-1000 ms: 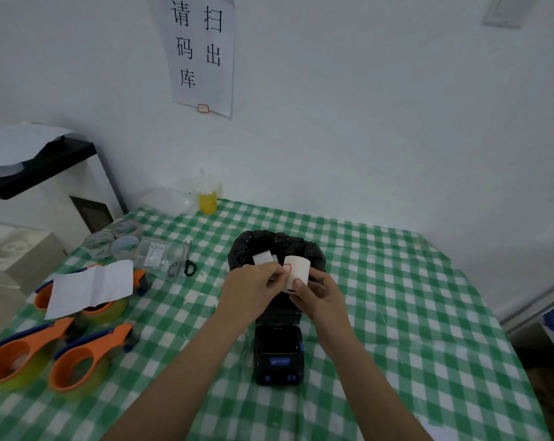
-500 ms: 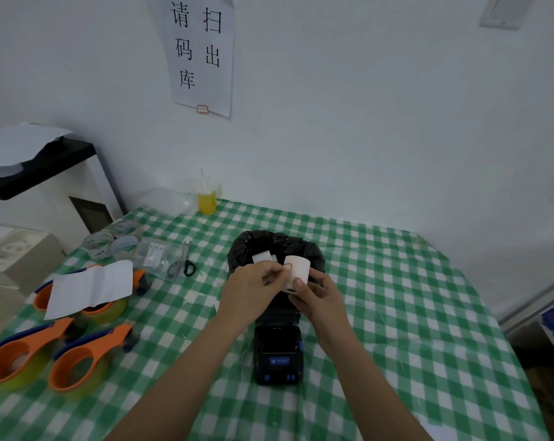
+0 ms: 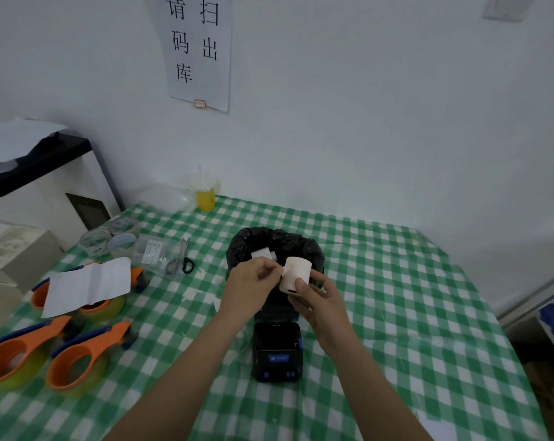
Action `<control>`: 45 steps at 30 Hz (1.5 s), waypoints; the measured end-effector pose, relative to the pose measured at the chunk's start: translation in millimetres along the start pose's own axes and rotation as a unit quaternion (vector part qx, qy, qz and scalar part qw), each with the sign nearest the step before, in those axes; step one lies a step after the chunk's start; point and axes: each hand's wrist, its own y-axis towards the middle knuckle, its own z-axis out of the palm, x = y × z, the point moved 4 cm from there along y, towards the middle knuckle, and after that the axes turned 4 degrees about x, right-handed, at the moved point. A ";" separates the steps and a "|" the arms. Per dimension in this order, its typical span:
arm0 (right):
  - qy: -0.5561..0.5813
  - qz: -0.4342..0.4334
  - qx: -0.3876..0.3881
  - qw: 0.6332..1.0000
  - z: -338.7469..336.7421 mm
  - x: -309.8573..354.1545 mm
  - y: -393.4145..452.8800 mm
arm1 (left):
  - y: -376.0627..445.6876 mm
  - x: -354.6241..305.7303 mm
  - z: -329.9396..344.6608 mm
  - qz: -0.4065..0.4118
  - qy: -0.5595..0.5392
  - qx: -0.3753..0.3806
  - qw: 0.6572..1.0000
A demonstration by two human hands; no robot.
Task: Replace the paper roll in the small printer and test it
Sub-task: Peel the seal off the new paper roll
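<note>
A small white paper roll (image 3: 296,272) is held above the table by my right hand (image 3: 320,302), thumb on its front face. My left hand (image 3: 252,286) pinches the roll's loose edge at its left side. Below the hands sits the small black printer (image 3: 276,353) with blue buttons, its lid open toward the back. Just behind it stands a small bin lined with a black bag (image 3: 274,246), with white paper scraps (image 3: 261,253) inside.
Orange tape dispensers (image 3: 75,358) and a white sheet (image 3: 88,286) lie at the left of the green checked tablecloth (image 3: 396,297). Scissors (image 3: 181,261), tape rolls (image 3: 110,238) and a yellow cup (image 3: 205,194) sit farther back. A white machine (image 3: 46,186) stands at the left.
The red-edged sticker seen on the roll's left side earlier no longer shows; my left fingers now pinch that spot. Hands and roll stay nearly in place.
</note>
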 end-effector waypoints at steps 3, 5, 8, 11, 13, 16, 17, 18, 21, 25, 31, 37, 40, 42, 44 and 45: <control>0.017 0.009 -0.004 1.000 -1.0 -1.5 2.5 | 2.7 4.0 0.7 -0.020 -0.050 0.003 0.999; 0.026 0.016 -0.003 1.000 -1.3 -2.7 4.4 | 3.6 5.8 1.1 -0.039 -0.098 0.005 0.994; 0.040 0.026 0.002 0.999 -1.5 -5.1 8.5 | 4.8 8.1 2.7 -0.074 -0.185 0.009 0.980; 0.055 0.037 0.002 0.998 -2.7 -9.2 14.0 | 6.6 14.9 6.5 -0.123 -0.258 0.018 0.958; 0.064 0.045 0.000 0.997 -4.3 -13.5 17.7 | 8.1 22.7 9.5 -0.154 -0.298 0.023 0.942; 0.078 0.058 -0.007 0.995 -8.4 -22.6 23.7 | 11.4 40.8 14.0 -0.198 -0.341 0.010 0.919; 0.084 0.060 -0.014 0.995 -11.1 -25.4 26.2 | 13.7 47.8 14.8 -0.210 -0.347 -0.001 0.914; 0.090 0.062 -0.022 0.994 -14.3 -27.7 29.1 | 17.1 54.9 15.1 -0.220 -0.347 -0.015 0.911; 0.100 0.067 -0.049 0.992 -24.9 -31.0 40.7 | 33.2 68.9 14.6 -0.237 -0.305 -0.042 0.921; 0.104 0.069 -0.085 0.989 -35.4 -30.2 60.2 | 72.0 78.9 17.8 -0.200 -0.160 -0.038 0.966; 0.082 0.069 -0.104 0.989 -50.3 -30.1 85.3 | 125.2 85.8 36.4 -0.141 0.024 0.009 0.990; 0.064 0.082 -0.112 0.988 -64.1 -33.3 94.9 | 153.9 105.9 54.5 -0.134 0.109 0.088 0.981; 0.067 0.084 -0.119 0.987 -69.5 -33.4 97.6 | 158.1 107.3 61.1 -0.130 0.136 0.114 0.976; 0.067 0.084 -0.120 0.987 -71.9 -32.9 99.0 | 159.5 106.5 63.2 -0.122 0.146 0.117 0.975; 0.067 0.087 -0.121 0.987 -73.1 -32.9 99.5 | 160.6 107.5 63.6 -0.115 0.156 0.108 0.975; 0.068 0.088 -0.120 0.987 -73.3 -33.0 99.4 | 161.1 107.6 63.2 -0.111 0.161 0.101 0.975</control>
